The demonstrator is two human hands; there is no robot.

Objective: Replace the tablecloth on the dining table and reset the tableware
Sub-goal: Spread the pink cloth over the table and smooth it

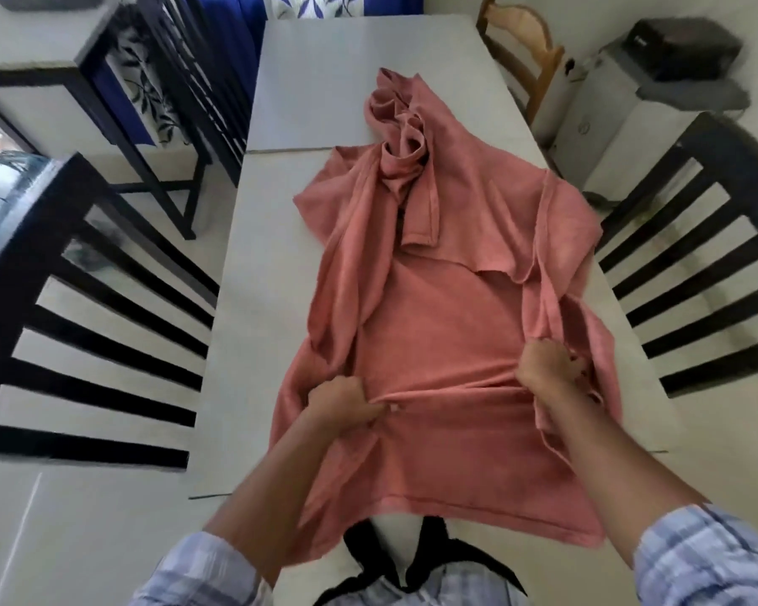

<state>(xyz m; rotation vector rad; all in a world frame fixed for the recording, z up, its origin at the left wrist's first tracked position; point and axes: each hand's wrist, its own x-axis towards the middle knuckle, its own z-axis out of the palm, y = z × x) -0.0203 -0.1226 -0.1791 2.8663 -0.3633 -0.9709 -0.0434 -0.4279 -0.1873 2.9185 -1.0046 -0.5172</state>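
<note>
A pink tablecloth (434, 317) lies bunched and half unfolded along the middle of the white dining table (324, 80). Its far end is twisted into a crumpled roll. Its near hem hangs over the table's front edge. My left hand (340, 402) grips a fold of the cloth near its left side. My right hand (548, 360) grips the same fold at the right, with a loose strip of cloth edge running up from it. The cloth is stretched between both hands. No tableware is in view.
Two black slatted chairs (75, 321) stand at the table's left and one black chair (709, 264) at its right. A wooden chair (526, 50) sits at the far right corner. A grey printer (657, 89) stands beyond it. Blue curtains hang behind.
</note>
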